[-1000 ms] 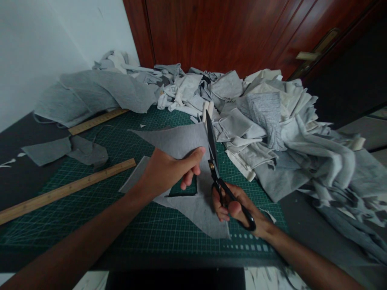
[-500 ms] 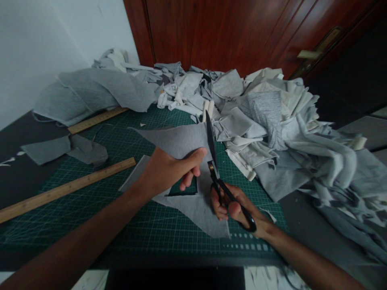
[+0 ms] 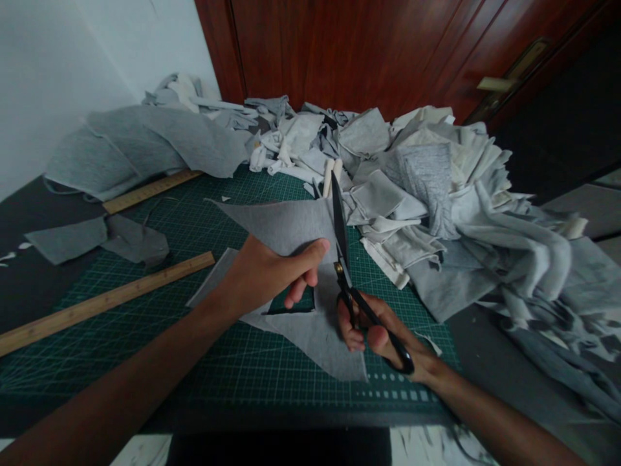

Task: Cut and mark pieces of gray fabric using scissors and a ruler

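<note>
My left hand pinches a piece of grey fabric between thumb and fingers, lifting it off the green cutting mat. A four-sided opening in the fabric shows the mat beneath my fingertips. My right hand grips black-handled scissors, fingers through the loops. Their long dark blades point away from me along the fabric's right edge. Whether the blades are fully together is hard to make out.
A wooden ruler lies on the mat at left, with a second ruler partly under grey cloth. Grey scraps lie between them. Piled fabric pieces line the back and right, before a wooden door.
The view has shifted slightly. Both hands keep their holds, and the scissors' blades sit a little differently against the fabric's right edge.
</note>
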`<state>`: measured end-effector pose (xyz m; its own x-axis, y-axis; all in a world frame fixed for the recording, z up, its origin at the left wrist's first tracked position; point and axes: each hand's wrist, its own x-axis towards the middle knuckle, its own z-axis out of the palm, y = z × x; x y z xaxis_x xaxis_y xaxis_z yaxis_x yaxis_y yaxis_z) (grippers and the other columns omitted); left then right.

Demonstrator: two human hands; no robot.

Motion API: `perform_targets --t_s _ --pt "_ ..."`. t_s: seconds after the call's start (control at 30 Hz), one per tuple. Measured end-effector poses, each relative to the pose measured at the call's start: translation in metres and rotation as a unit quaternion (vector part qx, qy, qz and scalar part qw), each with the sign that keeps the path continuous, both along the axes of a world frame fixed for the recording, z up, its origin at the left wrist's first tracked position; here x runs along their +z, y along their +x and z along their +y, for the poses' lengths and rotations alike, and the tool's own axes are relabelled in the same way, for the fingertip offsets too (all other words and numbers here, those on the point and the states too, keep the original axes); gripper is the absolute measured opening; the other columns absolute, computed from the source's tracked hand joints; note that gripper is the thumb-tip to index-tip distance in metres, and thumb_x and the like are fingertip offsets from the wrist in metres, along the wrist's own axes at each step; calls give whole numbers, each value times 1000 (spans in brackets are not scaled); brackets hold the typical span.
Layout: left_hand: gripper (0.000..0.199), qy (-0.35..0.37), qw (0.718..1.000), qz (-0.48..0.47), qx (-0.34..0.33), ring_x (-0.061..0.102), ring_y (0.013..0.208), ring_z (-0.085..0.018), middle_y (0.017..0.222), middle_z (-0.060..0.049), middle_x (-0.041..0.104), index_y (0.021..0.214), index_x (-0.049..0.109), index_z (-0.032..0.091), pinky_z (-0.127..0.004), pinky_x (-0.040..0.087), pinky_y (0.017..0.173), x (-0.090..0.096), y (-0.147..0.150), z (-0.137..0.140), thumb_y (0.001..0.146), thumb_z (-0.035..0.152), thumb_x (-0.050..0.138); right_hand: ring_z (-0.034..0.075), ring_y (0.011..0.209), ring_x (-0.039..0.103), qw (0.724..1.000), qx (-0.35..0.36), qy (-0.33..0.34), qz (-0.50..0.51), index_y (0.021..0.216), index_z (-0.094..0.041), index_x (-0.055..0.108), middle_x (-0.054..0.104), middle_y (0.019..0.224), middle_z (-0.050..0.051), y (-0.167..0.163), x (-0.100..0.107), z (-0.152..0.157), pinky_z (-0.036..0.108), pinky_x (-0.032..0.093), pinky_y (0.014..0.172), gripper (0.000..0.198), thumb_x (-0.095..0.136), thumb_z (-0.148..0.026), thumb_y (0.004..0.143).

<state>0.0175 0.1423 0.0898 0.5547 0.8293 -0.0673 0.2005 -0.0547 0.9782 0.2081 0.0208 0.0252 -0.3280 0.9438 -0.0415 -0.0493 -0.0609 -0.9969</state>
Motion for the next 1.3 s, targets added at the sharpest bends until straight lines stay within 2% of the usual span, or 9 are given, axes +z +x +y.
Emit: perform_targets --t_s 0.43,1.07,1.3 --pt "45 -10 999 17 -32 46 26 -7 40 5 56 51 53 20 -17 38 33 -1 0 -1 91 39 60 11 61 37 1000 -4 6 2 90 -21 53 42 73 -5 1 -1 1 27 36 56 70 56 -90 83" --pt "45 -4 1000 18 -19 48 27 -8 40 5 57 51 55 20 -18 37 33 -3 -1 -1 92 40 62 10 58 38 999 -33 -8 2 86 -21 53 45 67 -6 -3 9 0 27 30 53 65 68 -85 79" --pt "46 -10 999 34 -7 46 26 -7 36 5 53 50 56 20 -18 39 35 1 0 -1 92 38 58 10 58 41 999 -40 -2 2 83 -21 54 49 66 -5 -2 6 1 26 30 53 63 70 -81 80"
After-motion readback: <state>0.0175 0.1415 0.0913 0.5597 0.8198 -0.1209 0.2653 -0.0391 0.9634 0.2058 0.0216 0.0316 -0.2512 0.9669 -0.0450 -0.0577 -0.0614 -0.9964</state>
